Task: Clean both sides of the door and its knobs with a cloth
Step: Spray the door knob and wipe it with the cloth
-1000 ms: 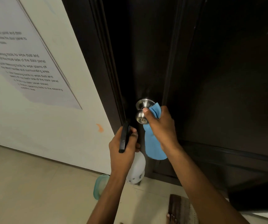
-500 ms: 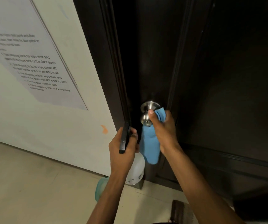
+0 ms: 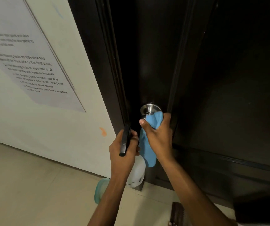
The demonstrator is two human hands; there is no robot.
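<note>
The right hand (image 3: 158,137) has its fingers curled round a light blue woven cloth (image 3: 149,144), thumb across the front, pressing the bunched upper fold against the round brushed-steel door knob (image 3: 149,110). This grip appears chosen so the cloth wraps the knob's face while the loose tail hangs free toward 6 o'clock, clear of the work. The knob sits near the frame's centre, at 12 o'clock from the right hand, on the dark brown panelled wooden door (image 3: 220,79), close to its left edge. Only the knob's neck and rose plate show; the face is covered, so its cleanliness cannot be judged.

The left hand (image 3: 123,149), at 9 o'clock from the cloth, grips a slim black phone (image 3: 125,141) edge-on together with a translucent white plastic spray bottle (image 3: 136,172), fingers wrapped round both. Judgement: it holds them aside to leave the knob accessible.

The door surface reads dull and dark, with faint reflections. A printed white instruction sheet (image 3: 33,67) is fixed to the cream wall (image 3: 49,128) at 10 o'clock.
</note>
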